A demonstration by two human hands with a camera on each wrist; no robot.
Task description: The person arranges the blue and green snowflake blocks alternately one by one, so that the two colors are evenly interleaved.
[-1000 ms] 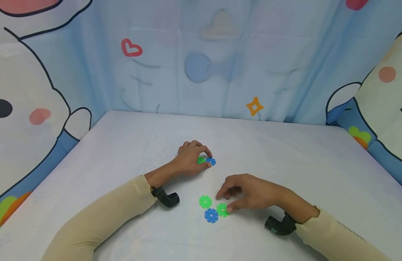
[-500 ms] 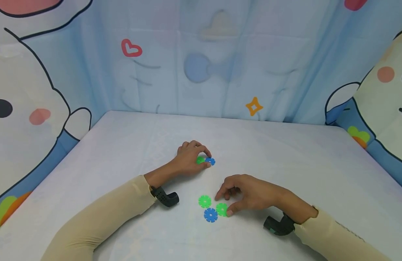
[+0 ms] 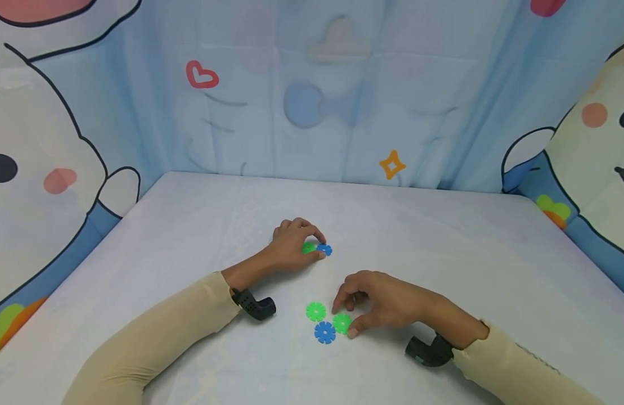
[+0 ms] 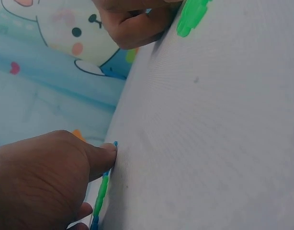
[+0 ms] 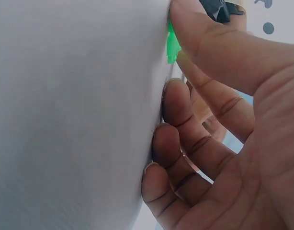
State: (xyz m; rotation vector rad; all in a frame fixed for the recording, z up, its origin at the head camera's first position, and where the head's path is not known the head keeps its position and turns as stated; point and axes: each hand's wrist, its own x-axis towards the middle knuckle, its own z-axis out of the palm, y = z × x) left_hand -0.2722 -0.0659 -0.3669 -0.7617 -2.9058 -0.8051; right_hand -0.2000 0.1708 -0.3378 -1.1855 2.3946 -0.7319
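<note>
My left hand (image 3: 293,247) rests on the table, thumb and index finger at opposite edges of a blue notched plastic disc (image 3: 325,249). A green disc (image 3: 309,247) adjoins it, partly covered by the hand. Edge-on in the left wrist view, a green strip (image 4: 102,191) lies between blue ends; whether they are joined is unclear. Nearer the front, my right hand (image 3: 387,298) has its thumb and curved index finger about a green disc (image 3: 341,323), also seen as a green edge (image 5: 172,45) in the right wrist view. Its other fingers touch the table.
Beside the right hand's disc lie a second green disc (image 3: 315,311) and a blue disc (image 3: 324,333). Black wrist devices (image 3: 258,306) sit at both cuffs. Behind the white table (image 3: 190,225) hangs a blue printed curtain (image 3: 241,112).
The right index fingertip has come slightly closer to the green disc. The left hand keeps its hold on the blue disc. The head view has shifted slightly.
</note>
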